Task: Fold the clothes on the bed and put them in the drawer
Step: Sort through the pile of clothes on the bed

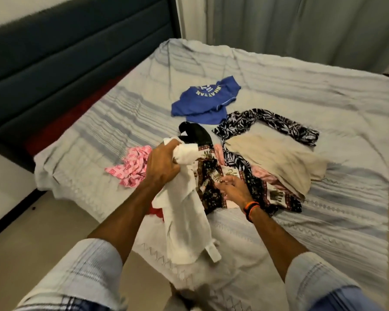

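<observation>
Fingers of the left hand (161,163) are curled tightly round a bunched white shirt (184,223), which is gripped near its top and hangs down in loose folds over the near edge of the bed (323,70). The right hand (233,187) is laid with its fingers only loosely bent on a dark patterned garment (276,195) beside the shirt; whether any cloth is pinched under them cannot be told. An orange and black wristband (252,208) is worn on that wrist. The clothes are spread unfolded over a striped grey bedsheet: a blue T-shirt (206,99) with white lettering lies farther back, a black-and-white leaf-print piece (279,122) is draped to its right, a beige cloth (276,160) rests over the pile, a pink patterned item (130,166) lies to the left, and a black piece (197,131) is seen just behind the left hand. A dark padded headboard (65,52) stands at the left
</observation>
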Motion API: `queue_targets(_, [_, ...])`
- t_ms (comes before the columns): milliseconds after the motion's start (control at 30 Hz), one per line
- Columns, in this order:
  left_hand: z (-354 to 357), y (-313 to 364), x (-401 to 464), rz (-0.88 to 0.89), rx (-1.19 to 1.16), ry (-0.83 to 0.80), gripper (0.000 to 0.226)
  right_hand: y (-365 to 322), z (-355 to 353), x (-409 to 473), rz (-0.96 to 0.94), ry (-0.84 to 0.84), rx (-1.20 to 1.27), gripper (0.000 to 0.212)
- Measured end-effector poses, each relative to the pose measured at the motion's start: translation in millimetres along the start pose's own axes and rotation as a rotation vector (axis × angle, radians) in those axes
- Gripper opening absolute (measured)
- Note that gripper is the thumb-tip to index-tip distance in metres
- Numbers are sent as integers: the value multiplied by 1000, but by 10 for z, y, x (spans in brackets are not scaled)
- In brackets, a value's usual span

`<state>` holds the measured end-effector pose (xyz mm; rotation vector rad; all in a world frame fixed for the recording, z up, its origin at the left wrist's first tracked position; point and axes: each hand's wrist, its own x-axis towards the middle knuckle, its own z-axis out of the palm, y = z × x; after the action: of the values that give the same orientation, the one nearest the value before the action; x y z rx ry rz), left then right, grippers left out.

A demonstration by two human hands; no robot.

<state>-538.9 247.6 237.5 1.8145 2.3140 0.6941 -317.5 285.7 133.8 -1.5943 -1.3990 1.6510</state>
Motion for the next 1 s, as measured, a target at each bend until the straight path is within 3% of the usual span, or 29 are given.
queue_targets(100, [-147,-54,242,19,75,136,55,-27,49,182,38,19,-49,32])
queue_targets(167, [-99,-178,348,38,120,105,57,-64,143,287,53,27,-60,35])
queue_targets(233, [79,-379,416,16,188,-96,63,-72,252,384,72,29,-89,34])
queue_targets(333, [440,-739,474,-40,273,-618,85,-39,445,531,123,32,-189,34])
queue_targets(400, [642,-905,465,-67,248,-794,88,3,522,594,142,5,-284,38])
queue_targets(600, [1134,-1158,767,-57,104,-849,70,134,606,851,218,54,-431,43])
queue_targets(1000, [2256,-968,1604,-74,22,-881,66,300,-99,1879,283,140,-526,42])
